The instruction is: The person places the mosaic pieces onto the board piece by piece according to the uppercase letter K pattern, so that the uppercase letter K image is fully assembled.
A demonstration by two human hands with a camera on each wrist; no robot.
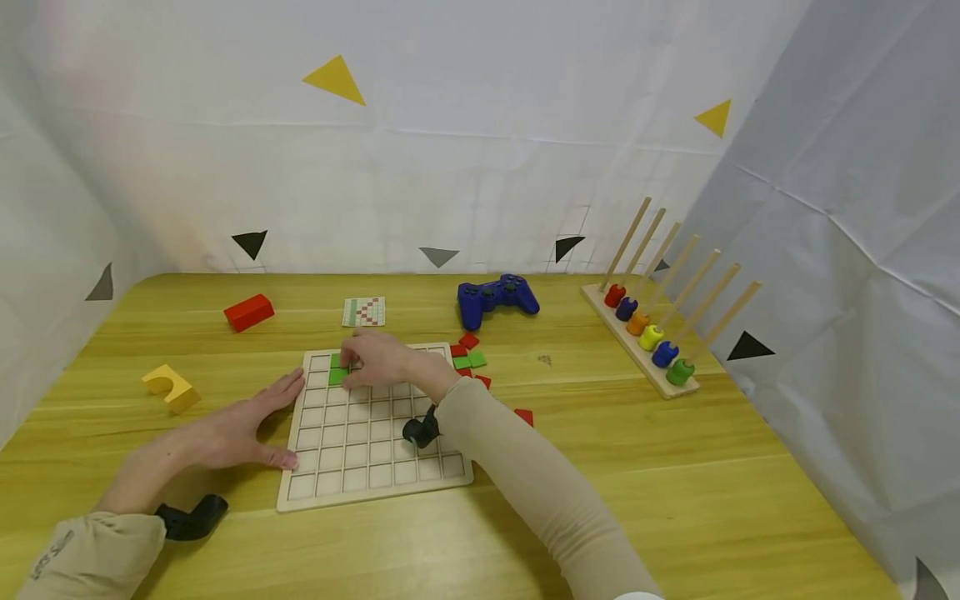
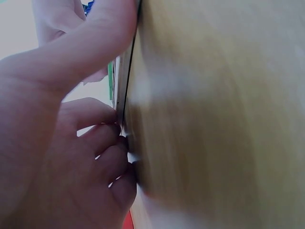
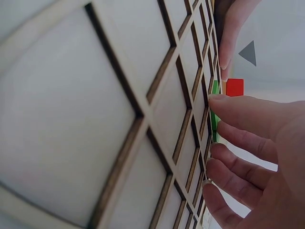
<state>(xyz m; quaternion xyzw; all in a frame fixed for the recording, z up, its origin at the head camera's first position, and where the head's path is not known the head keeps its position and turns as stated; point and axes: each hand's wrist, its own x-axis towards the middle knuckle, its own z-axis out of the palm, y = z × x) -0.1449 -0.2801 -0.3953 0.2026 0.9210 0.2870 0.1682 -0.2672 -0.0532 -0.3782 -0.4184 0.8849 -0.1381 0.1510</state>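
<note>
A wooden grid board (image 1: 360,479) lies flat on the table. Two green square tiles (image 1: 339,377) sit side by side in cells near its far left corner. My right hand (image 1: 382,360) reaches over the board, thumb and forefinger curved at the tiles' right side; it pinches a green tile (image 3: 214,116), with part hidden by the fingers. The other fingers curve close over the grid. My left hand (image 1: 238,427) lies spread along the board's left edge, thumb tip on the near left border and fingertips at the edge further up.
Several red and green tiles (image 1: 471,360) lie right of the board. Behind it are a pattern card (image 1: 364,312) and a blue game controller (image 1: 497,298). A red block (image 1: 249,313) and yellow arch block (image 1: 172,388) lie left. A pegged bead stand (image 1: 637,342) stands right.
</note>
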